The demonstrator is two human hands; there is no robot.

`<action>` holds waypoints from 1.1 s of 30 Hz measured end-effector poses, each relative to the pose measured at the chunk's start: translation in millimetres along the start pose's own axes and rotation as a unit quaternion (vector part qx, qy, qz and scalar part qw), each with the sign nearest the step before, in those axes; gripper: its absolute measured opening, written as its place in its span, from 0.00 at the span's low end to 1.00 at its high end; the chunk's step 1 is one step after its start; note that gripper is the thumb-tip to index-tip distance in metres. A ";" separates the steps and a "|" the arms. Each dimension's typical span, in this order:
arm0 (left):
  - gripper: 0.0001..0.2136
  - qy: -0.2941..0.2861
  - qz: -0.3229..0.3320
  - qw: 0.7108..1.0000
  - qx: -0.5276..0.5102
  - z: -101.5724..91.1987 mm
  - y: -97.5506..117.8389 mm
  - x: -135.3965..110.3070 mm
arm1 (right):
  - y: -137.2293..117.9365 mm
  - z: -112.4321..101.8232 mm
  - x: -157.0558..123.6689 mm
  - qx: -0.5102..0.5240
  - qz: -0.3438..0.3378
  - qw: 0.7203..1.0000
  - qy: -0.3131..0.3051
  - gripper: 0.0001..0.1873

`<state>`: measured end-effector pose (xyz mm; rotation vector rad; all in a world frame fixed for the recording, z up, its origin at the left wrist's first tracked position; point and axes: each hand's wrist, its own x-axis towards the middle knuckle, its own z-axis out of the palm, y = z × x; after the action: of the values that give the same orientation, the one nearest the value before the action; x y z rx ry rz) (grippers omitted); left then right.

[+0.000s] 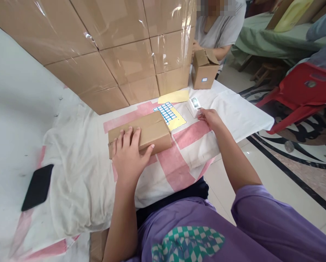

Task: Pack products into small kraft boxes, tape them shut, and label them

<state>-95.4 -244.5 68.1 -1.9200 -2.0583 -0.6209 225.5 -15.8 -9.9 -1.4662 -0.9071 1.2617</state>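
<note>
A long brown cardboard box [154, 129] lies on the cloth-covered table in front of me. My left hand [128, 156] rests flat on its top, fingers stretched out and thumb over the near edge. Farther right, my right hand [210, 118] has its fingers closed at the near corner of a small white box [195, 104] with a dark picture on top. Between the two boxes lies a yellow sheet [179, 120] carrying blue-edged white labels [167, 112].
Stacked cartons under clear film [130, 65] wall off the far side. An upright brown box [205, 71] with one label stands at the back right, before a person in a grey shirt [227, 29]. A black phone [37, 187] lies left; a red chair [307, 91] stands right.
</note>
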 end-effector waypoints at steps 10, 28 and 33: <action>0.31 0.003 0.001 1.000 0.008 0.4 -1.5 -0.1 | -13.7 -3.2 -11.3 -0.012 0.029 0.999 -0.027 0.10; 0.32 -0.006 -0.008 1.000 0.000 0.8 -0.6 0.1 | -23.6 -9.6 -6.7 -0.057 0.055 0.994 -0.071 0.10; 0.31 0.001 0.000 1.000 0.004 1.5 -1.9 -0.4 | -23.1 -10.7 -7.7 -0.050 0.047 0.995 -0.076 0.09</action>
<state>-97.1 -244.2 66.3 -1.9150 -2.0558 -0.6122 235.7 -19.3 14.4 -1.5219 -1.0242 1.4311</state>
